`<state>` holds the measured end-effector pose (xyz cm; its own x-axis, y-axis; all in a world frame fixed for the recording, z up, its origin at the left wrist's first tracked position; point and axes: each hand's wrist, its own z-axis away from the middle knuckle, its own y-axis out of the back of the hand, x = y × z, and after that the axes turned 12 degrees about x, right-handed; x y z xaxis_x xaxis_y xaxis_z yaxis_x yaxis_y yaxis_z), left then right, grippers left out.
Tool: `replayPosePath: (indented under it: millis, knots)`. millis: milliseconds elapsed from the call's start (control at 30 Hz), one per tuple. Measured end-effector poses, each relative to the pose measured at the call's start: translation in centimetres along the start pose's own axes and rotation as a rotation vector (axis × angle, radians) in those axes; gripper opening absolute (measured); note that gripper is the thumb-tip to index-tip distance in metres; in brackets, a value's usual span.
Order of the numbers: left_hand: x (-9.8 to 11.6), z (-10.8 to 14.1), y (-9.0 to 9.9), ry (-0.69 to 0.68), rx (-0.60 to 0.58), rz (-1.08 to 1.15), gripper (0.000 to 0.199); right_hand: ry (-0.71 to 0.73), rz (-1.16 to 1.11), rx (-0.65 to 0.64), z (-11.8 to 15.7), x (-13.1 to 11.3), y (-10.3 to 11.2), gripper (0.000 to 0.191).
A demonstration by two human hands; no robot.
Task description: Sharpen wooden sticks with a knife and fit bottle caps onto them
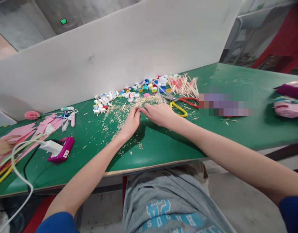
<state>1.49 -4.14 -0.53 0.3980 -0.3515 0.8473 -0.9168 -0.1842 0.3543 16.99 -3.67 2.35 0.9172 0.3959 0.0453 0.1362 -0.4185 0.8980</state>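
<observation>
My left hand (131, 123) and my right hand (157, 114) meet over the green table, fingertips almost touching. Both are closed in a pinch. Whatever sits between the fingers is too small or hidden to name. Pale wood shavings (108, 121) lie scattered around and beneath them. Just beyond is a heap of colourful bottle caps (145, 88), with a group of small white caps (100, 105) to its left. Scissors with red handles (188, 101) and a yellow handle (179, 111) lie beside my right hand. Behind them is a pile of thin wooden sticks (185, 85).
A pink power strip (63, 150) with a white charger (51, 147) and cables stands at left. Another person's hand (3, 145) rests on pink paper (19, 132) near a pink flower (31, 115). Pouches (290, 105) lie at the right edge; a white partition (129, 48) borders the back.
</observation>
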Motion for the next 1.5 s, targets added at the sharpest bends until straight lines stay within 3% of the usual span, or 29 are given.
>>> replayPosePath:
  millis: [133,300,800,1033,1267,1500]
  knots:
    - [0.5,0.3,0.0,-0.004,-0.017,0.014,0.034,0.004,0.016,-0.011,0.0,-0.1,0.3,0.042]
    - [0.5,0.3,0.1,-0.025,-0.036,0.000,0.026,-0.043,0.064,-0.025,0.2,-0.8,0.6,0.039]
    - [0.5,-0.2,0.6,0.041,-0.031,-0.217,0.026,-0.159,0.134,-0.016,0.7,-2.4,-0.5,0.038]
    - [0.7,0.0,0.4,0.086,0.005,-0.300,0.036,-0.197,0.127,-0.029,0.6,-2.7,-0.7,0.038]
    - [1.0,0.6,0.3,0.036,0.084,-0.275,0.044,-0.284,0.159,-0.046,0.1,-1.4,-0.7,0.037]
    - [-0.2,0.1,0.3,0.057,0.055,-0.132,0.026,-0.264,0.159,0.026,-0.1,-0.6,0.2,0.044]
